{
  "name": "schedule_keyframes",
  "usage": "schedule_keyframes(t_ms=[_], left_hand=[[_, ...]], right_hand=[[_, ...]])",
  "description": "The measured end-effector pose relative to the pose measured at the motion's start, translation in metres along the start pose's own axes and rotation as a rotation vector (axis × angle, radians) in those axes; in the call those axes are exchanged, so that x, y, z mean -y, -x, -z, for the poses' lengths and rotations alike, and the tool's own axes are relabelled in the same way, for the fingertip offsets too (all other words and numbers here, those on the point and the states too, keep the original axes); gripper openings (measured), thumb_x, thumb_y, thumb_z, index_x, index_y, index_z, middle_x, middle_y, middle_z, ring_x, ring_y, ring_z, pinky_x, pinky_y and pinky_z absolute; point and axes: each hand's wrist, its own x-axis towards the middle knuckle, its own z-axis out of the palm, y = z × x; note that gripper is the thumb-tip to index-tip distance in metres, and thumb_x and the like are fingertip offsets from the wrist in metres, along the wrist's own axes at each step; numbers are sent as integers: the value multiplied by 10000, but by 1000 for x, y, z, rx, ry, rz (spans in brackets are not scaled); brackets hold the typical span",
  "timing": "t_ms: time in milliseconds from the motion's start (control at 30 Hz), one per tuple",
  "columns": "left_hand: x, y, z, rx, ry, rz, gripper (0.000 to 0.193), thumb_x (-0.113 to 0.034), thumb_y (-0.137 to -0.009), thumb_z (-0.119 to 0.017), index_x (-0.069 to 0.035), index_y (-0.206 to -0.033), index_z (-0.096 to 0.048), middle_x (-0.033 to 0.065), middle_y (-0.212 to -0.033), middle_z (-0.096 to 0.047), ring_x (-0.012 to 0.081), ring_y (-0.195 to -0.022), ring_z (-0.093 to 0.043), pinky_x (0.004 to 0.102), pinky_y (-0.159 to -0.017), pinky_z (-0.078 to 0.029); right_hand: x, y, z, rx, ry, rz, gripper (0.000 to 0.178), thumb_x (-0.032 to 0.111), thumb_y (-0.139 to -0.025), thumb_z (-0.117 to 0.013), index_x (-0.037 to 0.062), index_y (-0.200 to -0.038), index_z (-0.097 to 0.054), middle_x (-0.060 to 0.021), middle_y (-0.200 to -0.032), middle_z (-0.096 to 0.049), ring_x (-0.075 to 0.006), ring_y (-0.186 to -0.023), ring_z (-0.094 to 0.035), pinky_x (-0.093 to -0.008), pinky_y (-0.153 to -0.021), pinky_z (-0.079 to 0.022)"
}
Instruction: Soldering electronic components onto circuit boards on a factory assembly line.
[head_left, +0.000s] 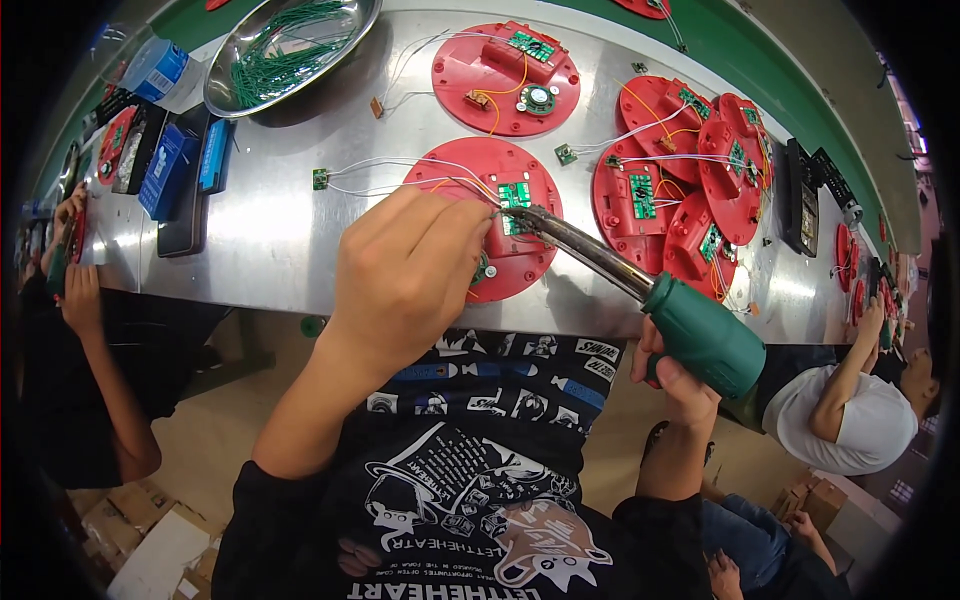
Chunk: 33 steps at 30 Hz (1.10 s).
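In my right hand (683,388) is a soldering iron (705,335) with a thick green handle, its metal shaft slanting up and left. The iron's tip meets a small green circuit board (515,205) on a round red plastic cover (455,160). My left hand (400,275) is closed in a pinch beside that tip, over the cover. Its fingertips hide most of what they hold, apparently a thin wire end. White wires run left from this cover to a tiny green board (320,179) on the metal table.
Another red cover (505,80) with wires lies behind. Several more (680,190) are piled at the right. A steel bowl (290,60) holds green wires, near blue boxes (170,170) and a phone (182,225). Co-workers sit at both sides; a black tray (800,195) stands right.
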Motion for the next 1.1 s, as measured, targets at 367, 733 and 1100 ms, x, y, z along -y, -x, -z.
schedule_keyframes(t_ms=[367,733,1100], left_hand=[[-1,-2,1,-4,14,-2,165,5,-790,-709,1,-947,-660,110,-785,-630,285,-695,-606,385,-616,-496],[-2,-2,1,15,0,13,159,6,-797,-709,3,-948,-660,111,-791,-634,284,-696,-606,384,-614,-495],[-1,-1,1,2,19,5,156,17,-791,-709,0,-936,-653,104,-776,-621,278,-681,-597,382,-594,-486]], right_hand=[[-4,6,-6,-104,0,17,604,353,-874,-728,-58,-1291,-579,-217,-1092,-611,-220,-593,-584,-297,-497,-451],[8,0,-7,-161,170,-52,365,114,-681,-721,-62,-998,-683,-126,-865,-667,-239,-712,-623,-319,-683,-505],[2,3,-4,-136,-108,27,632,378,-854,-708,-70,-1271,-548,-226,-1021,-588,-216,-508,-583,-311,-492,-458]])
